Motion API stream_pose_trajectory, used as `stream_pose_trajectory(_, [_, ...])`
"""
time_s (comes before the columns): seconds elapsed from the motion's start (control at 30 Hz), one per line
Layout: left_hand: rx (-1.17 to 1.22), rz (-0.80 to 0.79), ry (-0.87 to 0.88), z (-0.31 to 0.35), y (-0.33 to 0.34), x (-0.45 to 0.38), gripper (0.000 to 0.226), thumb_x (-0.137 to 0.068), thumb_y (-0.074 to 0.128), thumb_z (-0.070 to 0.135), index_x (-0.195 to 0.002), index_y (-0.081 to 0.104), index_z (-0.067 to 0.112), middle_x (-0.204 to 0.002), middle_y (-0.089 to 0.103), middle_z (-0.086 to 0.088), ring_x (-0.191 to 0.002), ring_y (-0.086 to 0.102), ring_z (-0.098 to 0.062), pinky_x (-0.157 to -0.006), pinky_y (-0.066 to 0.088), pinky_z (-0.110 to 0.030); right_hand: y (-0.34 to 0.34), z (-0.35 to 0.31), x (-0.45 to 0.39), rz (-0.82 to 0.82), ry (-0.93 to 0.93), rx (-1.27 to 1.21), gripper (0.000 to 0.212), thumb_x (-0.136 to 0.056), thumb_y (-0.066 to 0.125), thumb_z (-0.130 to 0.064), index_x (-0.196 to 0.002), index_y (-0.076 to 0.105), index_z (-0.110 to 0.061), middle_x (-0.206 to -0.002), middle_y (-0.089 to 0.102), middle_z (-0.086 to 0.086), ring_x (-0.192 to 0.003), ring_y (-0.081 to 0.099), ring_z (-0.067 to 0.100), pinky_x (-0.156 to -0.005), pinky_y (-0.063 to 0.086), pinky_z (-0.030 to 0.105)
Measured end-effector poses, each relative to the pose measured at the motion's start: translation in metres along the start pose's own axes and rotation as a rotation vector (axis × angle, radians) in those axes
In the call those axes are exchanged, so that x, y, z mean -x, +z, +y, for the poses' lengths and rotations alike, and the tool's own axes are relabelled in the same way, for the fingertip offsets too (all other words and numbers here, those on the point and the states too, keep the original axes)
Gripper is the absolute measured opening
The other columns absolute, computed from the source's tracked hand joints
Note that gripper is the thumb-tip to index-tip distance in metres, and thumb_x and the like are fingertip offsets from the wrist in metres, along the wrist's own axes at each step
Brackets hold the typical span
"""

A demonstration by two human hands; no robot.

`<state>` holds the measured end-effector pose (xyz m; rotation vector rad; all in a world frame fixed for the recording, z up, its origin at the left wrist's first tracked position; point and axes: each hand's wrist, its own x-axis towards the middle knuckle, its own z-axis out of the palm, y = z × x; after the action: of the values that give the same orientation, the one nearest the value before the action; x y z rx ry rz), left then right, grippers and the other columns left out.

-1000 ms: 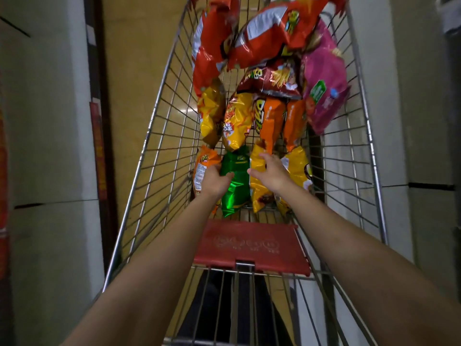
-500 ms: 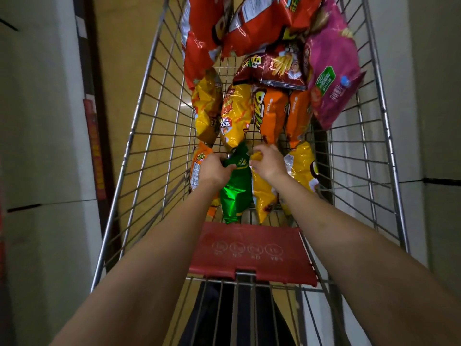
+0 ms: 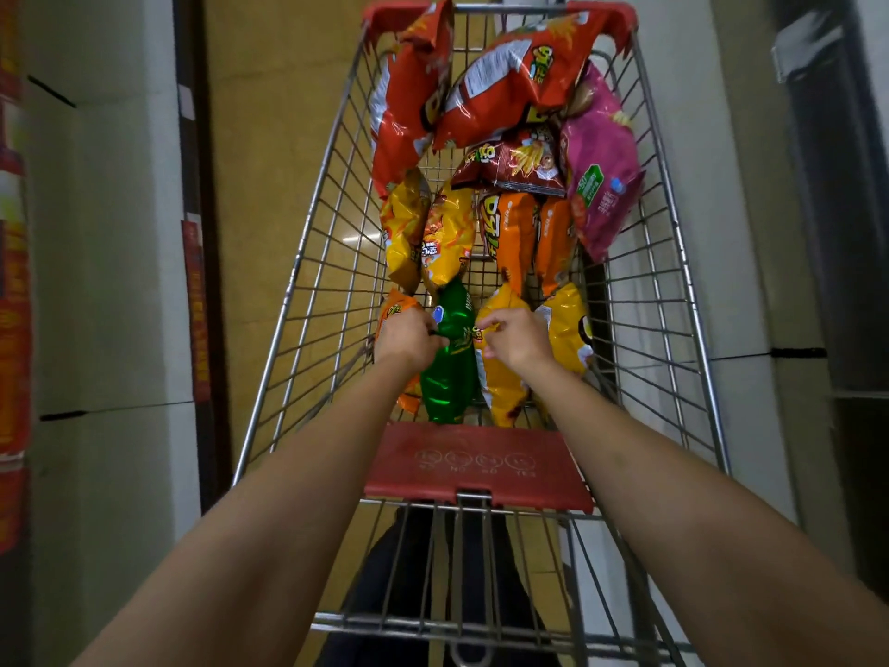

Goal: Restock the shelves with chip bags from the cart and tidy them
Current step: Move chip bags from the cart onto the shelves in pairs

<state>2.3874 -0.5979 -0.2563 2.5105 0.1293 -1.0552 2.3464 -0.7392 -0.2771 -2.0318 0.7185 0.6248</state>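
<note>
Hands are reaching into the cart (image 3: 308,262), and I am watching both working at the green bag (image 3: 450,358), which is lying at the cart's near end, just beyond the red seat flap (image 3: 476,466). My left hand (image 3: 406,337) is curling its fingers round the green bag's left edge. My right hand (image 3: 517,339) is pinching at the seam between the green bag and the yellow bag (image 3: 500,382) beside it; which one it is holding I cannot tell. Orange bags (image 3: 512,233) are lying farther along the cart.
</note>
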Motion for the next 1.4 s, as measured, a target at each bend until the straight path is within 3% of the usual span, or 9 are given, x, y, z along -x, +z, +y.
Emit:
stream_pose_trajectory(0.23, [-0.011,0.027,0.081,0.017,-0.024,0.025,0.025,-0.09,0.065,0.025,-0.104,0.067,0.004,-0.101,0.067,-0.016,-0.096,0.063,-0.031,-0.074,0.047,-0.036,-0.008,-0.014,0.045,0.062,0.015,-0.034,0.02,-0.09,0.061,-0.001,-0.098,0.074,-0.013,-0.07,0.06,0.005,-0.078,0.069,0.031,-0.075,0.058,0.046])
stream_pose_trajectory(0.33, [0.031,-0.008,0.104,0.021,-0.039,0.037,0.026,-0.089,0.067,0.025,-0.104,0.066,0.004,-0.1,0.066,-0.014,-0.096,0.063,-0.029,-0.077,0.052,-0.035,-0.012,-0.026,0.066,0.078,-0.014,0.009,0.021,-0.09,0.064,-0.007,-0.108,0.072,-0.013,-0.09,0.063,0.005,-0.087,0.069,0.03,-0.079,0.056,0.042])
stream_pose_trajectory(0.47, [0.093,-0.021,0.127,0.015,-0.055,0.058,0.026,-0.087,0.07,0.024,-0.069,0.056,0.013,-0.073,0.055,-0.004,-0.07,0.054,-0.019,-0.057,0.043,-0.027,-0.008,-0.051,0.092,0.073,-0.054,0.089,0.039,-0.086,0.071,-0.024,-0.123,0.063,-0.015,-0.129,0.052,0.013,-0.117,0.051,0.031,-0.088,0.043,0.031])
stream_pose_trajectory(0.67, [0.193,-0.017,0.161,-0.004,-0.08,0.091,0.044,-0.086,0.07,0.023,-0.053,0.043,0.015,-0.056,0.042,-0.001,-0.054,0.041,-0.014,-0.049,0.031,-0.026,-0.001,-0.091,0.129,0.113,-0.103,0.245,0.051,-0.083,0.07,-0.044,-0.113,0.062,-0.004,-0.124,0.054,0.016,-0.112,0.053,0.03,-0.075,0.036,0.031])
stream_pose_trajectory(0.83, [0.239,0.054,0.243,-0.003,-0.099,0.117,0.04,-0.083,0.071,0.03,-0.05,0.052,0.018,-0.084,0.062,-0.021,-0.101,0.058,-0.041,-0.084,0.045,-0.044,-0.006,-0.115,0.16,0.161,-0.12,0.259,0.051,-0.084,0.069,-0.045,-0.102,0.066,0.003,-0.117,0.052,0.018,-0.104,0.054,0.032,-0.068,0.033,0.029])
stream_pose_trajectory(0.97, [0.192,0.176,0.385,0.004,-0.117,0.148,0.023,-0.083,0.071,0.035,-0.076,0.069,0.014,-0.13,0.044,-0.007,-0.13,0.031,-0.027,-0.111,0.024,-0.041,-0.015,-0.134,0.183,0.178,-0.153,0.297,0.043,-0.086,0.067,-0.037,-0.101,0.062,0.003,-0.117,0.052,0.022,-0.104,0.053,0.033,-0.068,0.031,0.029])
stream_pose_trajectory(1.07, [0.147,0.217,0.506,0.01,-0.13,0.169,0.031,-0.085,0.068,0.032,-0.062,0.051,0.021,-0.136,0.038,-0.002,-0.133,0.024,-0.024,-0.115,0.013,-0.048,-0.021,-0.15,0.199,0.252,-0.176,0.296,0.028,-0.088,0.062,-0.022,-0.069,0.055,-0.002,-0.112,0.057,0.028,-0.1,0.055,0.037,-0.066,0.03,0.028])
stream_pose_trajectory(1.2, [0.095,0.3,0.645,0.015,-0.155,0.191,0.022,-0.085,0.067,0.039,-0.081,0.058,0.02,-0.138,0.035,-0.004,-0.136,0.021,-0.025,-0.117,0.005,-0.05,-0.03,-0.169,0.223,0.387,-0.196,0.241,0.021,-0.091,0.051,-0.007,-0.076,0.06,0.003,-0.108,0.057,0.027,-0.101,0.056,0.039,-0.068,0.033,0.032])
stream_pose_trajectory(1.4, [0.189,0.484,0.676,-0.005,-0.203,0.214,0.101,-0.071,0.071,0.062,-0.146,0.023,0.013,-0.152,0.012,-0.012,-0.145,0.008,-0.029,-0.119,0.007,-0.05,-0.058,-0.193,0.255,0.564,-0.187,0.085,0.04,-0.094,0.06,-0.031,-0.063,0.049,-0.009,-0.068,0.052,0.006,-0.06,0.047,0.018,-0.05,0.03,0.028])
